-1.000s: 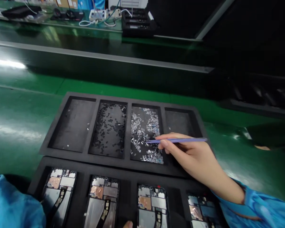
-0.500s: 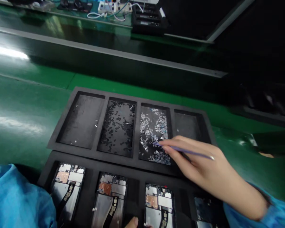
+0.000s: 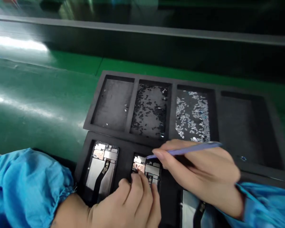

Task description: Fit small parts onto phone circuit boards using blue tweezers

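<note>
My right hand (image 3: 204, 172) pinches purple tweezers (image 3: 185, 149) whose tip points left at the top of an opened phone (image 3: 147, 169) in the near black foam tray (image 3: 125, 152). On that same phone rests my left hand (image 3: 130, 202), fingers curled with the tips pressing on its upper part. Another opened phone (image 3: 102, 167) lies in the slot to the left. Behind, a second foam tray (image 3: 172, 104) has four wells: one holds small dark parts (image 3: 150, 109), one small silver parts (image 3: 192, 115).
The trays sit on a green bench (image 3: 38, 101). A dark rail (image 3: 142, 34) runs across behind it. A third phone (image 3: 194, 209) shows partly under my right wrist. Blue sleeves (image 3: 26, 183) cover both forearms.
My right hand drew the tweezers back from the silver parts well toward the second phone. My left hand came up onto that phone. The view shifted left and down.
</note>
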Demonstrator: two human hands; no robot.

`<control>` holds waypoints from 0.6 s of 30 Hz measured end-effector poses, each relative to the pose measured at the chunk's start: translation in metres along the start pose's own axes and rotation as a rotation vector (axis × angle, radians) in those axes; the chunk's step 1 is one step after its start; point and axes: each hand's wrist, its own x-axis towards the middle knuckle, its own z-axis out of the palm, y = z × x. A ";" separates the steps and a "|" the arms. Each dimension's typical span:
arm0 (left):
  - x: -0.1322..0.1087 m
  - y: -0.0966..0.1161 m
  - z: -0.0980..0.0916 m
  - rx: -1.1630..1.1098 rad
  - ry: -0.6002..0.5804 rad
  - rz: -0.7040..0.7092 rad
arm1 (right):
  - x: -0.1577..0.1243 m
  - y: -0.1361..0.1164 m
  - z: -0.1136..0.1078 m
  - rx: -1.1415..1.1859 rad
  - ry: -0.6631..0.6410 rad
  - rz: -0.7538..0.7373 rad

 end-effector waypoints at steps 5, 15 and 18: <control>-0.001 -0.012 0.004 -0.102 -0.027 0.019 | -0.002 0.010 0.015 -0.012 -0.081 -0.079; -0.011 -0.008 0.007 -0.086 -0.011 0.070 | -0.004 0.009 0.016 0.028 -0.077 -0.093; -0.011 -0.009 0.007 -0.071 0.003 0.100 | -0.006 0.010 0.019 0.049 -0.056 -0.094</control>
